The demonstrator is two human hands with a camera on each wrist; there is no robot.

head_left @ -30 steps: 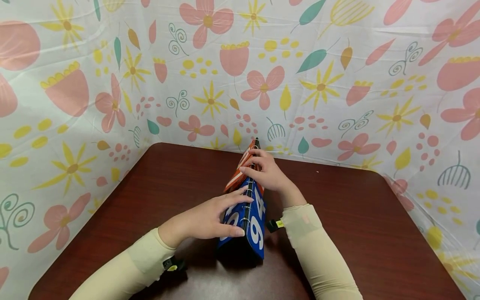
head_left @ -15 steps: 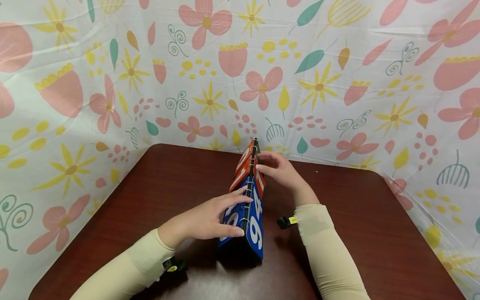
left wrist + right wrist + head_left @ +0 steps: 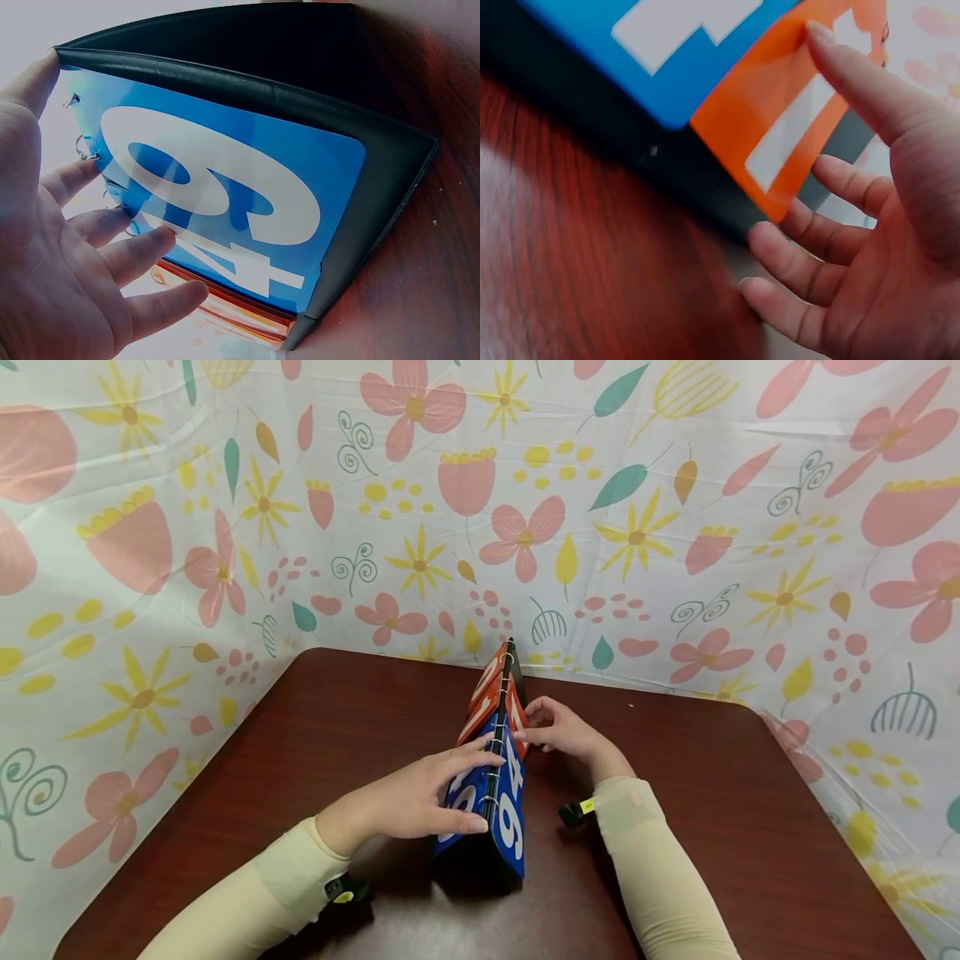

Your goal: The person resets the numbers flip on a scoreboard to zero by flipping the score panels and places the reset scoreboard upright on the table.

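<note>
Left hand [image 3: 412, 789] lay spread, gripping nothing, thumb on one stand's [image 3: 480, 870] corner, partly hiding two blue cards [image 3: 247, 214] that the left wrist view showed | stand sat mid-table [image 3: 675, 777], curtain [image 3: 525, 460] behind | right hand [image 3: 573, 733] pinched one orange card [image 3: 735, 120], clearest at the right wrist

So the right hand [image 3: 566, 733] is dropping from the flip scoreboard's [image 3: 476, 864] top rings down its right side, now curling round the orange "1" card's [image 3: 776, 112] edge, and a "0" card [image 3: 487, 680] is showing on its left.
</note>
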